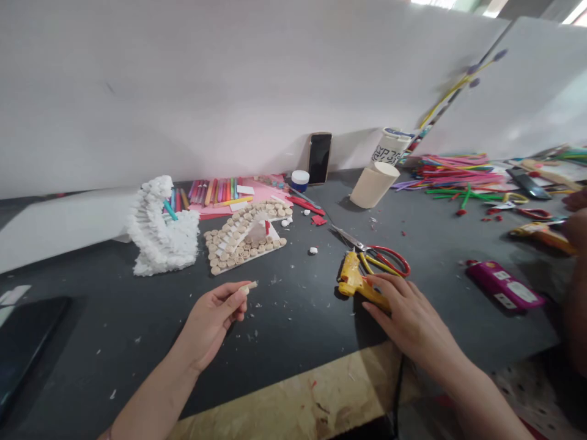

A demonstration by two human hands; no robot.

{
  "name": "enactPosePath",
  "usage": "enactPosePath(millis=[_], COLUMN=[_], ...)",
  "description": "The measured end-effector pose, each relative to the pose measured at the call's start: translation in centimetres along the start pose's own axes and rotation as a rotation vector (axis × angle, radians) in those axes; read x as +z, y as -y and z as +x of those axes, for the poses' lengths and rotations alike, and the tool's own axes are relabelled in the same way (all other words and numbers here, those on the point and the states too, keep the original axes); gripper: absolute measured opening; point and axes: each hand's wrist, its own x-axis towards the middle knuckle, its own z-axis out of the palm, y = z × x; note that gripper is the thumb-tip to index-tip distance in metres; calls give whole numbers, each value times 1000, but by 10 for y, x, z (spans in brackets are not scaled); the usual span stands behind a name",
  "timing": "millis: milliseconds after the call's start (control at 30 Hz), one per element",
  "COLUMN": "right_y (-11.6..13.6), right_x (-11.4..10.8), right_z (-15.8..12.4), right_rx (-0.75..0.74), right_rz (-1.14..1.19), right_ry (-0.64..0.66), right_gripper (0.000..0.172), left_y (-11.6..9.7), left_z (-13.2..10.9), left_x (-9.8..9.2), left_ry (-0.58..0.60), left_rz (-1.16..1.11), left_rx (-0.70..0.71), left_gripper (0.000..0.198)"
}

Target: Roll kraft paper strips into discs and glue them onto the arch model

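My left hand (220, 315) pinches a small beige rolled paper piece (248, 287) between thumb and fingertips, above the dark table. At the right, my right hand (408, 311) grips the handle of a yellow glue gun (352, 278), which lies on its side on the table. Scissors (367, 246) with red and yellow handles lie just behind the glue gun. Beyond my left hand stands a model (247, 235) covered in beige paper rolls, with a curved arch over its base. A white tufted model (160, 232) stands to its left.
Markers (213, 191) lie on pink paper at the back. A phone (320, 157) leans against the wall beside a white-lidded jar (300, 180). Cylinders (375, 185), pipe cleaners (463, 174) and a purple glue-gun-like device (504, 285) sit rightward. Another person's hand (576, 229) is at the right edge.
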Motion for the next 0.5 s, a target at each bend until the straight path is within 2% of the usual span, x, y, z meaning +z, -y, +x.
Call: enactPosePath(millis=[167, 333, 400, 500], right_y=[2, 3, 3, 13], right_x=[10, 9, 4, -8], right_z=[9, 24, 26, 27], right_rx=[0, 36, 105, 156], right_rz=[-75, -80, 30, 403], right_ry=[52, 94, 107, 140], right_gripper=[42, 31, 31, 27], left_y=[-2, -3, -3, -5], left_z=[-4, -9, -10, -11], left_x=[5, 6, 6, 8], left_ry=[18, 36, 50, 59], left_rz=[-7, -14, -15, -17], left_rx=[-14, -13, -1, -2], left_gripper=[36, 34, 32, 33])
